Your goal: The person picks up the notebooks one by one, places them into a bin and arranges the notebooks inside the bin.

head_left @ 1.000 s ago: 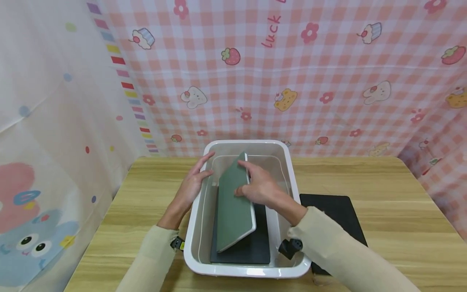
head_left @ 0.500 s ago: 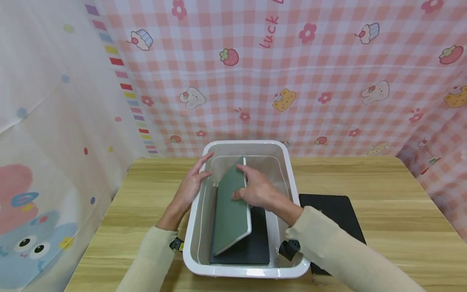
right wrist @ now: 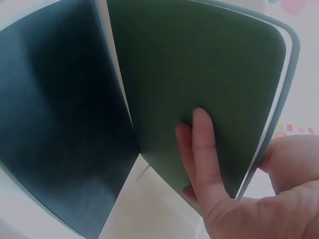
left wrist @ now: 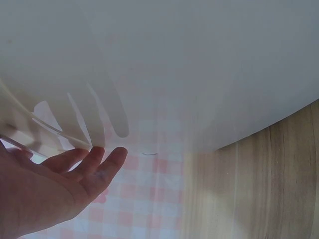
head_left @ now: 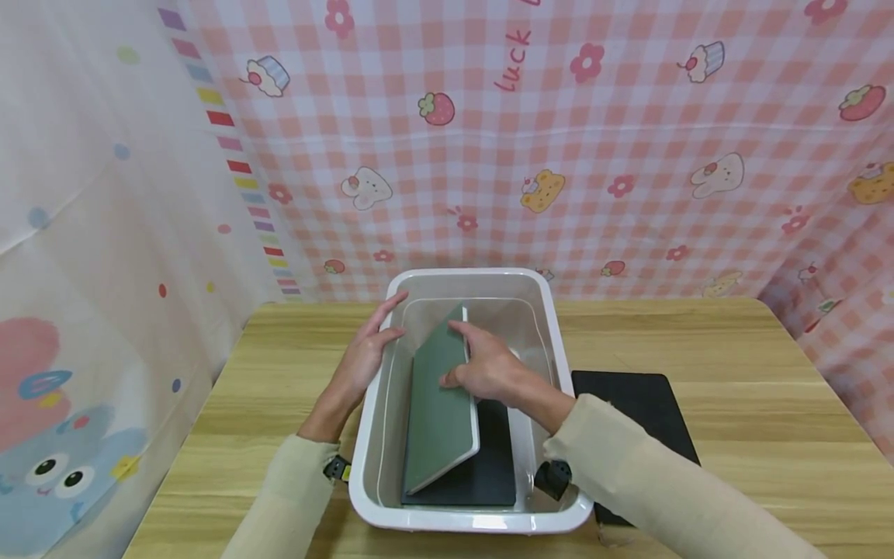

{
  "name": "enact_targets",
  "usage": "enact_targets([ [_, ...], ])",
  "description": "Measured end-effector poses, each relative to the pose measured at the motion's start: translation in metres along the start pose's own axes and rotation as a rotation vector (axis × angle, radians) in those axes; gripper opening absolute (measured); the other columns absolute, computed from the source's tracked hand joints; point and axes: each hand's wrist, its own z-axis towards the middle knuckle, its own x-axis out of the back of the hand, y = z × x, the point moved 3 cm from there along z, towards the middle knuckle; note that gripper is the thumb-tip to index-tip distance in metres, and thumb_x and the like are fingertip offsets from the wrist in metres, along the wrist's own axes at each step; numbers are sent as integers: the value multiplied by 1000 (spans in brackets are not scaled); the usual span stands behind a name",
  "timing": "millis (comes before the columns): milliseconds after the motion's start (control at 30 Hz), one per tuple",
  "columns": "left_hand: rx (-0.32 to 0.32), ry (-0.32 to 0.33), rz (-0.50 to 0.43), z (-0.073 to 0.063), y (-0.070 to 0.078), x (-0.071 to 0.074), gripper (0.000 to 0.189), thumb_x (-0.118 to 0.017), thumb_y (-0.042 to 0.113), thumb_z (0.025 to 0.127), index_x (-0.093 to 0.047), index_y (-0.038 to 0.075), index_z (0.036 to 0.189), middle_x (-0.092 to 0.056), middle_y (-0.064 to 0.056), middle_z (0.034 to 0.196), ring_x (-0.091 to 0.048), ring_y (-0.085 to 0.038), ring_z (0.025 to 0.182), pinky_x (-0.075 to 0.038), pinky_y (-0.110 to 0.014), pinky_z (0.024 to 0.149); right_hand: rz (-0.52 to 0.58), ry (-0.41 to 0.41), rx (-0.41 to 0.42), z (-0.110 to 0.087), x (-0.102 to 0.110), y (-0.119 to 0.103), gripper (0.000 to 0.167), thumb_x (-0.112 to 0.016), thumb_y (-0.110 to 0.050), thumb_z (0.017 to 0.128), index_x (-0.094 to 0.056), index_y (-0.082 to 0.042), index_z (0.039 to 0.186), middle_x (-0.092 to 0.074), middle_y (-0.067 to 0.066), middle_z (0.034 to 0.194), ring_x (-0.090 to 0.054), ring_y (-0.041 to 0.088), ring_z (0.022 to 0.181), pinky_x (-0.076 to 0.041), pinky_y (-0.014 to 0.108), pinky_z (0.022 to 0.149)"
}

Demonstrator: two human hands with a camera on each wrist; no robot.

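Inside a white plastic bin (head_left: pixel 419 519), my right hand (head_left: pixel 489 371) holds a green notebook (head_left: pixel 440 419) by its upper right edge. The thumb and index finger lie on its green face; in the right wrist view, several fingers reach along the other green cover (right wrist: pixel 164 55). The notebook leans, its right side raised and its left edge low along the bin's left wall. Beneath it a black notebook (head_left: pixel 492 466) lies flat on the bin floor. My left hand (head_left: pixel 359 361) grips the bin's left rim, thumb inside and fingertips (left wrist: pixel 117 153) against the outer wall.
A black flat item (head_left: pixel 646 404) lies on the wooden table (head_left: pixel 754 388) right of the bin, partly hidden by my right sleeve (head_left: pixel 628 458). A pink checked cloth (head_left: pixel 447 155) hangs behind the table, and a white patterned cloth (head_left: pixel 105 233) on the left.
The green notebook, in my right hand, has shifted slightly left and toward me, sinking lower into the bin. The left hand stays on the rim.
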Motion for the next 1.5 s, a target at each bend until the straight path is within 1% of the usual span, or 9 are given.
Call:
enact_targets([
  [133, 13, -2, -11, 0, 0, 0, 53, -44, 16, 101, -38, 23, 154, -21, 2, 163, -34, -29, 141, -34, -49, 110, 8, -10, -4, 0, -1, 1, 85, -76, -3, 83, -33, -15, 155, -49, 23, 136, -60, 36, 108, -59, 42, 69],
  [300, 9, -5, -13, 0, 0, 0, 53, -43, 16, 101, -37, 22, 154, -21, 2, 163, -34, -30, 140, -34, -50, 110, 16, -13, -4, -1, -2, 1, 85, -76, -2, 82, -32, -14, 155, -48, 23, 137, -60, 37, 110, -59, 42, 68],
  [500, 13, 0, -15, -1, 1, 0, 53, -43, 16, 101, -37, 24, 154, -23, 2, 163, -36, -32, 139, -36, -49, 108, 44, -30, -3, -2, -5, 0, 89, -76, 3, 80, -31, -13, 155, -49, 26, 135, -65, 37, 99, -59, 39, 60],
  [633, 14, 1, -14, -1, 1, 1, 53, -44, 16, 101, -37, 23, 154, -24, 2, 162, -39, -35, 136, -39, -48, 105, 58, -52, 3, -3, -6, -1, 90, -76, 4, 80, -29, -13, 155, -49, 27, 134, -66, 36, 95, -59, 40, 59],
  [733, 13, 3, -16, 0, 0, 2, 53, -44, 15, 101, -38, 23, 153, -25, 1, 162, -39, -35, 134, -40, -47, 103, 52, -61, 7, -3, -7, -1, 90, -76, 4, 80, -29, -12, 155, -49, 27, 134, -66, 36, 95, -59, 40, 59],
  [1033, 8, 1, -20, 0, -1, 2, 53, -45, 15, 101, -38, 22, 153, -24, 2, 162, -35, -30, 138, -36, -47, 107, 77, -100, 3, -6, -8, 0, 93, -75, 5, 80, -25, -13, 156, -50, 26, 129, -66, 34, 91, -59, 41, 59],
  [1300, -2, 3, -8, 1, -2, 1, 53, -44, 14, 101, -38, 21, 153, -23, 2, 163, -30, -25, 142, -32, -48, 110, 51, -107, -7, -8, -8, 2, 95, -76, 3, 80, -22, -13, 156, -50, 24, 127, -64, 33, 93, -58, 41, 58],
  [1400, 0, 0, -7, 1, -2, 0, 53, -44, 14, 101, -38, 21, 153, -22, 2, 163, -30, -27, 142, -32, -48, 109, 41, -102, -6, -8, -8, 3, 95, -77, 3, 80, -23, -13, 156, -51, 24, 126, -64, 32, 92, -58, 41, 58],
  [1500, 6, -7, -13, 0, -2, 0, 53, -43, 15, 102, -37, 22, 154, -22, 2, 163, -33, -30, 139, -35, -48, 107, 35, -95, -9, -8, -8, 3, 95, -78, 4, 79, -24, -13, 155, -51, 24, 125, -63, 32, 91, -58, 41, 58],
])
